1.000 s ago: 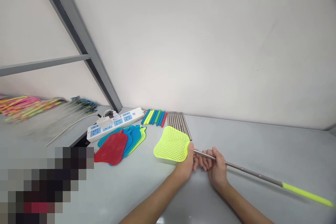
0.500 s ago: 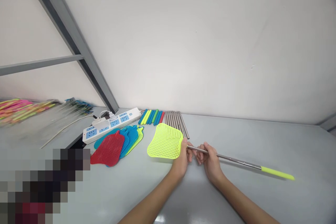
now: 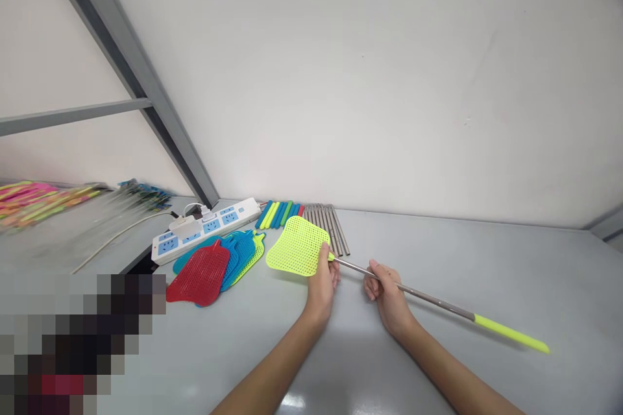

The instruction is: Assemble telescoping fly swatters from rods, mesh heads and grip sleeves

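Observation:
A fly swatter with a yellow-green mesh head (image 3: 298,246), a metal telescopic rod (image 3: 433,299) and a yellow-green handle grip (image 3: 511,333) is held above the table, slanting down to the right. My left hand (image 3: 323,282) is closed on it where the head meets the rod, thumb on the neck of the head. Around the middle of the rod, my right hand (image 3: 387,288) is closed, its thumb along the top. A stack of mesh heads, with a red head (image 3: 204,272) and blue heads (image 3: 242,253) showing, lies left of my hands.
Behind the swatter lie a row of coloured handle grips (image 3: 277,214) and a row of metal rods (image 3: 328,224). A white power strip (image 3: 207,230) with plugs sits beyond the mesh heads. Bagged swatters (image 3: 43,204) lie at far left, past a grey metal frame (image 3: 160,123).
The swatter's head has shifted left and slightly up with my left hand, while its grip end has dipped. My two hands are farther apart along the rod.

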The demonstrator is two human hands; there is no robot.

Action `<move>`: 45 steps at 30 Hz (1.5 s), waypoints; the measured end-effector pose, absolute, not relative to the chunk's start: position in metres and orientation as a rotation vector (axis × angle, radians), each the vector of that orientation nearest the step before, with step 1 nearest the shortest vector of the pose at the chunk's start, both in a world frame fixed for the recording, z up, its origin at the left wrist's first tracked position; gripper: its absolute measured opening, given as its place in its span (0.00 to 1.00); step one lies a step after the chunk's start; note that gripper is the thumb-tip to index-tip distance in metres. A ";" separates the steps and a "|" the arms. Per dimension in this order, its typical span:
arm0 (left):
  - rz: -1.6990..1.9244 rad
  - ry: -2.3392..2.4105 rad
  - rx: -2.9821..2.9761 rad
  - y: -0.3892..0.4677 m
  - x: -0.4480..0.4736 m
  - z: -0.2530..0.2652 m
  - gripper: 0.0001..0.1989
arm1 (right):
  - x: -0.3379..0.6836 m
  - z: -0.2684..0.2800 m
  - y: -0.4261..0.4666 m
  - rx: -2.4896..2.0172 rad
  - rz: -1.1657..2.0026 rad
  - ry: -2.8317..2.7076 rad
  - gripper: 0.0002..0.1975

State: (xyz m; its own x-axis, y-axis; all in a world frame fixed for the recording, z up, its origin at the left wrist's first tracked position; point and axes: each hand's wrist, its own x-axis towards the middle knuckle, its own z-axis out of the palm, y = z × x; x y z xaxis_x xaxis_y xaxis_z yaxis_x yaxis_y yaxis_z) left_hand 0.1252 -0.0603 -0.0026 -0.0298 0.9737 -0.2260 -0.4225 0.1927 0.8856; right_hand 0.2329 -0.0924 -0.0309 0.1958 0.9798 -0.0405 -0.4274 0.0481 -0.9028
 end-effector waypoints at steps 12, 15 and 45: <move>1.607 1.027 0.564 -0.041 0.103 0.005 0.15 | 0.235 -0.027 -0.092 -0.846 1.240 -0.495 0.20; 1.638 1.037 0.584 -0.040 0.101 0.007 0.15 | 0.236 -0.028 -0.091 -0.831 1.244 -0.479 0.20; 1.614 1.167 0.714 -0.041 0.105 0.001 0.16 | 0.239 -0.023 -0.094 -0.833 1.415 -0.829 0.24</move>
State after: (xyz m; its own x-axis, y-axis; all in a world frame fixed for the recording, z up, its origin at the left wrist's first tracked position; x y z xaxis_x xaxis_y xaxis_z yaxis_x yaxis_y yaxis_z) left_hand 0.1051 -0.0415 0.0011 -0.3455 0.9349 -0.0808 -0.3694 -0.0564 0.9275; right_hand 0.2390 -0.0941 -0.0229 -0.0064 1.0000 -0.0063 -0.4832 -0.0086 -0.8754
